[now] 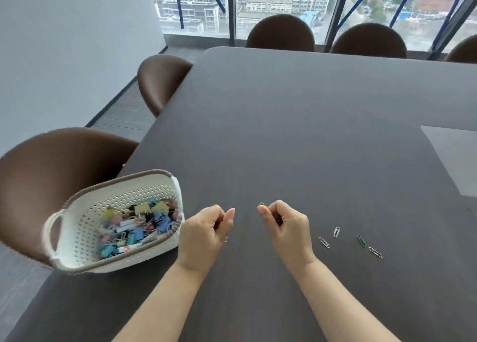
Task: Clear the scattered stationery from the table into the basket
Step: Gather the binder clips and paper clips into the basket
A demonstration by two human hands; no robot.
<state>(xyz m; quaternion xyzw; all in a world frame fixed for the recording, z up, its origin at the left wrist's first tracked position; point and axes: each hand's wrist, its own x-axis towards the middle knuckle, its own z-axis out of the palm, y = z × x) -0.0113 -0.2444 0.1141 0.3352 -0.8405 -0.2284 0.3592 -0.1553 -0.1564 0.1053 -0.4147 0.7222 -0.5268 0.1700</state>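
A white perforated basket with a brown rim stands at the table's left edge, holding several coloured binder clips. My right hand is closed, pinching a yellowish paper clip at its fingertips. My left hand hovers just right of the basket with curled fingers; the end of a small metal clip pokes out under them. Several paper clips lie on the table right of my right hand: silver ones and a green one.
The dark grey table stretches ahead, with a lighter inset panel at the right. Brown chairs stand along the left side and the far side. Windows lie beyond.
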